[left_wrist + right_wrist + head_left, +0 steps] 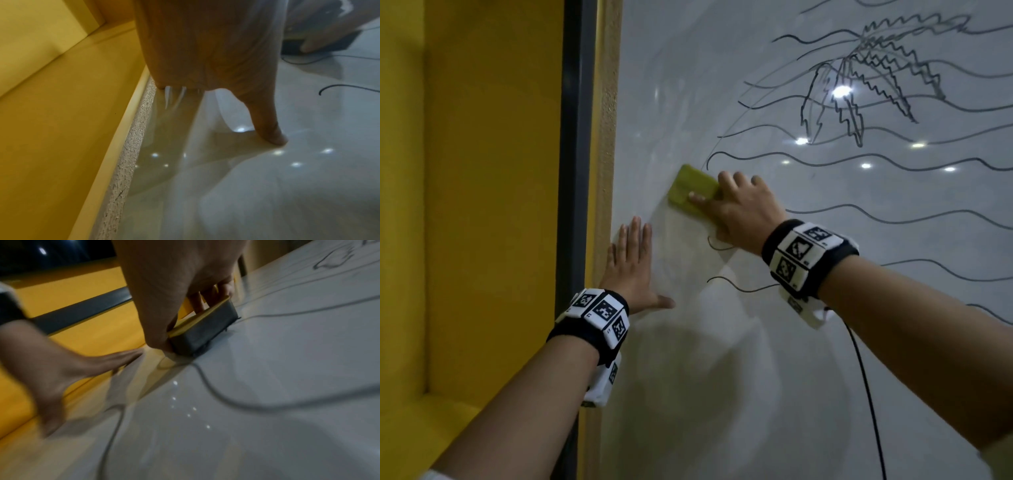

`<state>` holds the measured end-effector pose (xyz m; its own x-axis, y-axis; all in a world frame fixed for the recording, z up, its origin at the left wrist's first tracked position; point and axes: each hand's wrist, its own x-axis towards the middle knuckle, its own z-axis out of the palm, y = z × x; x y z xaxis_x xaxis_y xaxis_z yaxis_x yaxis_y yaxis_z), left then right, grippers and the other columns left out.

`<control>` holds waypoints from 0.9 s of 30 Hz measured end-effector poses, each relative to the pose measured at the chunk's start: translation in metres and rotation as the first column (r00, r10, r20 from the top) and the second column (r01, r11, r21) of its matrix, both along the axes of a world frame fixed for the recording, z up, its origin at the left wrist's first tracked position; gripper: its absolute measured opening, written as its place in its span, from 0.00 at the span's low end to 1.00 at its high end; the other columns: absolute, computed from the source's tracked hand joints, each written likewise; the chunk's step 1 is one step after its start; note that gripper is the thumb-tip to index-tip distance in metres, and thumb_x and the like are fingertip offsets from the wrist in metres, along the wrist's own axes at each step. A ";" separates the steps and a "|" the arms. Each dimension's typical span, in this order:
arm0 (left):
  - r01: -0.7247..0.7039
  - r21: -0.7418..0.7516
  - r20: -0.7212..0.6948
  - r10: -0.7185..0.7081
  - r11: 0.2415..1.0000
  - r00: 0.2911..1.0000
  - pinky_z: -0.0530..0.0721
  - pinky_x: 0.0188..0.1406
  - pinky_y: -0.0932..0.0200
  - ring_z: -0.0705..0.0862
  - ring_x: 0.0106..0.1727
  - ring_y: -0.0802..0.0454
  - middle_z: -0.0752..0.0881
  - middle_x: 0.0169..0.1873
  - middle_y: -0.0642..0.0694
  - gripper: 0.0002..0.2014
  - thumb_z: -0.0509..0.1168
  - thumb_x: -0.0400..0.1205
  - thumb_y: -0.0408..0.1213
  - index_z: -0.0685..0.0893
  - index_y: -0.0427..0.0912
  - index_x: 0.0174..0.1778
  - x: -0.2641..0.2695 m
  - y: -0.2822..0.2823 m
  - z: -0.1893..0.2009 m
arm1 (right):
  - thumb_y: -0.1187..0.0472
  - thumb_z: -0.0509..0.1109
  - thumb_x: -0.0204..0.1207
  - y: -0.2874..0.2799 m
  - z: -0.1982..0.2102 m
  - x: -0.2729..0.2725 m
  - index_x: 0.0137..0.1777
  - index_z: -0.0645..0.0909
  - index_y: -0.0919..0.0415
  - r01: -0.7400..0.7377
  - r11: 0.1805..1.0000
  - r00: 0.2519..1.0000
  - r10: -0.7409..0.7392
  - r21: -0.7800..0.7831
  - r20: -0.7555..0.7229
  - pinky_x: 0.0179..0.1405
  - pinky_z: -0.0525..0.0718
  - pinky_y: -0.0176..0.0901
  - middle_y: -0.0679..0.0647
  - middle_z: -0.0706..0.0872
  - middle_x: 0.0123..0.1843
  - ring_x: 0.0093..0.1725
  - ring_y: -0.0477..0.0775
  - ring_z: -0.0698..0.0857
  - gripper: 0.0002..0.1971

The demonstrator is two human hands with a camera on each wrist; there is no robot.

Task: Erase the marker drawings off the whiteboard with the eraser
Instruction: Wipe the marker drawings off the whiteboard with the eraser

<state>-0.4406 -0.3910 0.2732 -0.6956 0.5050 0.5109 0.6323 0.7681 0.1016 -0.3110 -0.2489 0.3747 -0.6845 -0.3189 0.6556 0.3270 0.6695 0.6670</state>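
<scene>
The whiteboard [774, 359] fills the right of the head view, with black wavy lines [859, 162] and a jagged fish-like drawing [866, 78] at its upper right. My right hand [732, 205] grips a yellow-green eraser [690, 188] and holds it flat against the board near its left edge. In the right wrist view the eraser [203, 331] shows a grey felt pad under a yellow top, fingers curled over it. My left hand [631, 263] lies flat on the board below the eraser, fingers straight; its thumb [265, 120] touches the glossy surface.
A speckled board frame [606, 137] and a dark vertical strip [575, 137] border the board on the left, beside a yellow wall [482, 171]. A black cable [866, 394] hangs from my right wrist. More wavy lines [739, 286] run below my right hand.
</scene>
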 end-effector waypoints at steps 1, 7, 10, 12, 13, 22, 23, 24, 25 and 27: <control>0.000 0.002 -0.003 0.000 1.000 1.000 0.32 0.77 0.43 0.21 0.76 0.40 0.18 0.73 0.40 0.71 0.72 0.64 0.67 0.19 0.39 0.74 0.000 0.000 0.000 | 0.51 0.75 0.63 -0.001 0.004 -0.002 0.70 0.78 0.44 0.017 0.998 1.000 -0.017 -0.059 -0.004 0.39 0.76 0.46 0.61 0.81 0.53 0.45 0.62 0.82 0.31; -0.006 0.084 -0.025 0.008 0.996 1.000 0.37 0.81 0.41 0.26 0.79 0.42 0.24 0.78 0.42 0.66 0.63 0.65 0.74 0.23 0.43 0.77 0.004 0.002 0.003 | 0.47 0.77 0.56 0.009 -0.016 -0.006 0.64 0.83 0.42 0.028 0.999 0.999 -0.030 0.046 0.039 0.31 0.77 0.41 0.58 0.85 0.47 0.36 0.57 0.83 0.31; 0.006 0.170 -0.073 0.007 0.985 0.997 0.37 0.80 0.40 0.34 0.82 0.44 0.33 0.81 0.42 0.63 0.58 0.65 0.77 0.26 0.46 0.79 0.004 0.005 0.011 | 0.48 0.75 0.63 0.007 0.019 0.005 0.71 0.76 0.43 0.028 0.999 0.998 -0.030 -0.031 -0.058 0.41 0.79 0.48 0.63 0.81 0.56 0.47 0.64 0.83 0.33; 0.018 0.150 -0.129 0.002 0.989 0.992 0.34 0.78 0.41 0.32 0.82 0.45 0.32 0.81 0.43 0.62 0.46 0.61 0.82 0.23 0.47 0.77 0.001 0.007 0.020 | 0.48 0.67 0.74 0.004 0.036 0.009 0.80 0.62 0.44 0.067 0.985 0.993 -0.082 -0.160 -0.088 0.53 0.75 0.53 0.65 0.71 0.68 0.61 0.65 0.76 0.33; 0.032 0.135 -0.150 -0.011 0.990 0.989 0.32 0.77 0.42 0.30 0.81 0.46 0.30 0.80 0.43 0.59 0.41 0.60 0.82 0.22 0.48 0.75 -0.001 0.008 0.025 | 0.48 0.64 0.77 0.006 0.037 0.007 0.82 0.58 0.45 0.071 0.979 0.991 -0.091 -0.189 -0.098 0.56 0.73 0.54 0.65 0.68 0.71 0.64 0.65 0.73 0.33; 0.156 0.107 -0.164 -0.138 0.982 0.977 0.19 0.70 0.46 0.13 0.69 0.50 0.12 0.66 0.48 0.44 0.36 0.73 0.71 0.18 0.51 0.71 -0.014 0.020 0.035 | 0.45 0.64 0.77 0.014 0.032 0.013 0.81 0.58 0.45 0.103 0.989 0.992 -0.109 -0.108 -0.058 0.50 0.76 0.54 0.65 0.71 0.68 0.58 0.65 0.77 0.33; 0.168 0.099 -0.158 -0.151 0.981 0.976 0.17 0.68 0.47 0.12 0.68 0.50 0.12 0.66 0.48 0.44 0.33 0.71 0.73 0.17 0.52 0.70 -0.016 0.021 0.035 | 0.45 0.62 0.77 0.013 0.037 0.011 0.82 0.55 0.45 0.099 0.981 0.990 -0.113 -0.166 -0.078 0.52 0.76 0.54 0.65 0.68 0.70 0.61 0.65 0.75 0.34; 0.177 0.092 -0.156 -0.162 0.980 0.974 0.14 0.66 0.49 0.11 0.67 0.50 0.11 0.65 0.49 0.45 0.29 0.68 0.76 0.17 0.52 0.70 -0.017 0.021 0.035 | 0.45 0.62 0.77 0.011 0.040 0.009 0.82 0.54 0.46 0.089 0.973 0.987 -0.115 -0.213 -0.113 0.52 0.75 0.54 0.65 0.66 0.72 0.62 0.65 0.75 0.35; 0.176 0.082 -0.155 -0.162 0.981 0.974 0.12 0.64 0.51 0.10 0.66 0.51 0.11 0.65 0.49 0.46 0.26 0.65 0.77 0.16 0.53 0.70 -0.018 0.021 0.035 | 0.45 0.63 0.77 0.008 0.038 0.005 0.82 0.53 0.47 0.073 0.967 0.985 -0.109 -0.243 -0.138 0.52 0.75 0.54 0.65 0.65 0.73 0.62 0.65 0.75 0.36; 0.157 0.072 -0.158 -0.144 0.985 0.977 0.12 0.64 0.50 0.11 0.67 0.50 0.10 0.64 0.49 0.46 0.24 0.64 0.77 0.15 0.54 0.69 -0.018 0.022 0.036 | 0.47 0.63 0.77 0.002 0.023 -0.001 0.83 0.54 0.49 0.071 0.969 0.991 -0.096 -0.237 -0.096 0.51 0.76 0.54 0.66 0.65 0.73 0.61 0.66 0.76 0.36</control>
<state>-0.4588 -0.3691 0.3087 -0.5260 0.5494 0.6492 0.7529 0.6558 0.0551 -0.3123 -0.2472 0.3978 -0.6252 -0.0940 0.7748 0.4483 0.7693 0.4551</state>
